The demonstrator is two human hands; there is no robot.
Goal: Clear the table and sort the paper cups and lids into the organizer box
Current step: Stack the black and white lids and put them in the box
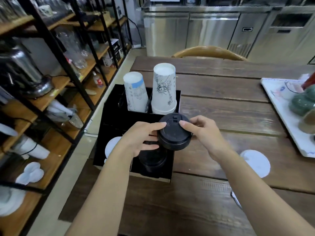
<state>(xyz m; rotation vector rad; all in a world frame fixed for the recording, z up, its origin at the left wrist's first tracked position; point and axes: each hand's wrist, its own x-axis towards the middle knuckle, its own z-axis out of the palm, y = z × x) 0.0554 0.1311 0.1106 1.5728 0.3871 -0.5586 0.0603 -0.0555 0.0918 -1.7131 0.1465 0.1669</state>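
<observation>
A black organizer box (109, 116) stands at the table's left edge. Two upside-down stacks of white paper cups fill its rear compartments: a plain stack (135, 92) on the left, a stack with a drawing (164, 89) on the right. Both hands hold a stack of black lids (173, 133) over the front right compartment, my left hand (141, 138) on its left side and my right hand (204, 132) on its right. More black lids (153, 162) lie in that compartment. White lids (111, 147) sit in the front left compartment. A white lid (255, 162) lies on the table to the right.
A white tray (286, 116) with green and brown ceramics sits at the table's right edge. Black-framed wooden shelves (56, 92) with glassware and a kettle stand to the left. A wooden chair back (209, 52) and steel counters are beyond the table.
</observation>
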